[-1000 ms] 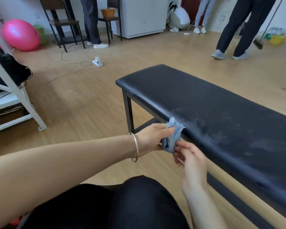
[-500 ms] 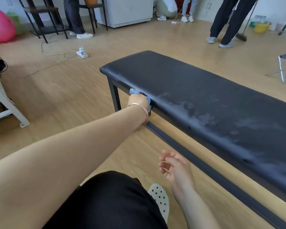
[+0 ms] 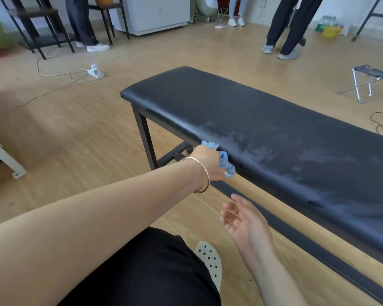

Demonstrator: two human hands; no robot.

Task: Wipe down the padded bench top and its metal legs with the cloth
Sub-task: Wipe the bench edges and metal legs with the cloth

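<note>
Gripping a bunched blue cloth [image 3: 225,163] in the head view, the left hand [image 3: 208,162] is pressing it against the near front edge of the worktop [image 3: 274,129], the long black padded bench running from centre to lower right. The fingers are lying hidden behind the back of the hand; the cloth is sticking out above the knuckles and again below them, toward the right. A thin metal bangle [image 3: 203,175] is circling the left wrist. Pale, cloudy smears are showing on the padding just beyond the cloth and spreading along the top to the right.

The right hand [image 3: 245,219] is hovering lower and nearer the camera, palm turned leftward, fingers loosely spread and holding nothing. It is hanging above the floor [image 3: 86,129], apart from the worktop and near the dark lower rail [image 3: 307,246] that is running along under the near side.

A black metal leg [image 3: 145,138] is standing upright under the near left corner, left of the cloth and not touching it. A black-clad knee [image 3: 146,272] is filling the bottom of the view, with a pale perforated shoe [image 3: 210,259] lying beside it.

Farther back, a white power strip [image 3: 95,71] with its cable is lying on the floor at left, a small folding stool [image 3: 369,81] is standing at right, and the legs of other people [image 3: 290,25] are showing along the far wall.
</note>
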